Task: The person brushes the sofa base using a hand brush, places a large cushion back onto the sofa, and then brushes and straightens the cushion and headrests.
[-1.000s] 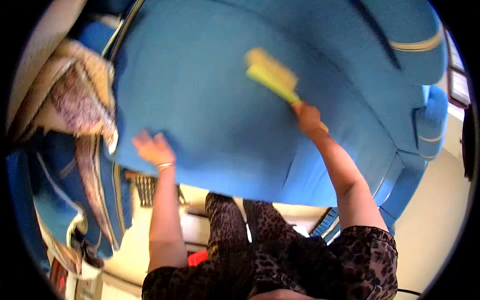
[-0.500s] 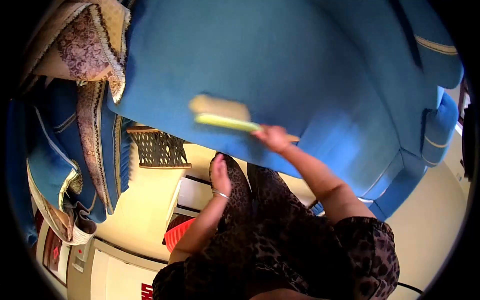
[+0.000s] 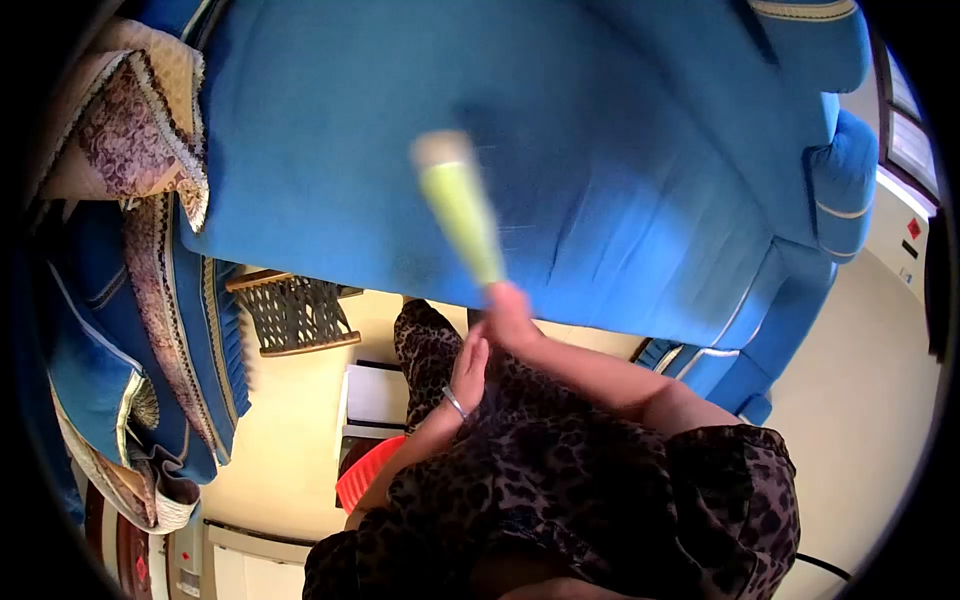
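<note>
My right hand [image 3: 512, 322] is closed round the handle of a brush [image 3: 462, 210] with a yellow-green back and pale bristles. The brush is blurred by motion and points up and away from me, over the broad blue sofa seat [image 3: 330, 150]. My left hand [image 3: 470, 370], with a silver bangle at the wrist, holds nothing. Its fingers are stretched out and lie close beside my right hand, over my lap; whether the two hands touch, I cannot tell. Faint creases and thin light lines show on the seat near the brush.
Patterned covers [image 3: 130, 130] with fringed trim drape over blue furniture on the left. A small stool with a woven dark seat [image 3: 295, 315] stands by the sofa edge. A white box [image 3: 378, 395] and a red basket [image 3: 368, 470] are on the pale floor beside me.
My right hand has drawn the brush back toward my body, and the brush has swung from lying sideways to pointing away. My left hand has moved right, close to it. The view has shifted slightly.
</note>
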`<state>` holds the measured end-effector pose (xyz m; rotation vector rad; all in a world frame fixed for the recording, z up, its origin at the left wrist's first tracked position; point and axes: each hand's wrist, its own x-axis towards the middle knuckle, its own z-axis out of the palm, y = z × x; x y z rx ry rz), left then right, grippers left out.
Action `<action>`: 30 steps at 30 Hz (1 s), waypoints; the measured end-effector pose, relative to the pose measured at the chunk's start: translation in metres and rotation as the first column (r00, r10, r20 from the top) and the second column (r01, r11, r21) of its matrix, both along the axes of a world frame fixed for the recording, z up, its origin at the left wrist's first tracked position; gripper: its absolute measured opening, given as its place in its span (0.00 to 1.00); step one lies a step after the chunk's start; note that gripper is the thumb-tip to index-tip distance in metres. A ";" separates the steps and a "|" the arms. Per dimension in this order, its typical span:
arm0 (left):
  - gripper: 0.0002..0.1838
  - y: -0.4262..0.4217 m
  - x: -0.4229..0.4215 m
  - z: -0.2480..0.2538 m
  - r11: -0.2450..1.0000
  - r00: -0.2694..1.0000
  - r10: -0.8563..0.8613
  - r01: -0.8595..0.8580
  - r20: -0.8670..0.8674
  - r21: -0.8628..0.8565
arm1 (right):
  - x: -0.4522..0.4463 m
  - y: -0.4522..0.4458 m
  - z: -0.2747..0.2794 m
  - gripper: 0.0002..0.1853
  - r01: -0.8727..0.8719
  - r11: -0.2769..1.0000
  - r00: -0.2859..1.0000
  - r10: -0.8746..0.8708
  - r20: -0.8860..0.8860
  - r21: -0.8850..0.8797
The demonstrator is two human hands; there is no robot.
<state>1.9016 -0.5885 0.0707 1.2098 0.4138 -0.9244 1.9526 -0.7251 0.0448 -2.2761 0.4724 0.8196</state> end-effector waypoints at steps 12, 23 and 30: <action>0.27 0.162 -0.033 -0.032 0.319 0.874 0.450 -0.348 0.182 0.882 | 0.044 0.161 -0.003 0.30 -0.256 0.843 0.965 0.191 0.181 0.474; 0.24 0.315 -0.078 -0.278 0.007 0.863 0.502 0.061 -0.056 0.998 | 0.065 -0.315 -0.086 0.27 0.344 0.475 0.923 -0.331 0.197 -0.810; 0.32 0.327 -0.055 -0.328 -0.163 0.963 0.228 0.183 -0.143 0.970 | 0.013 -0.220 -0.121 0.31 0.141 0.718 0.920 0.159 0.357 -0.682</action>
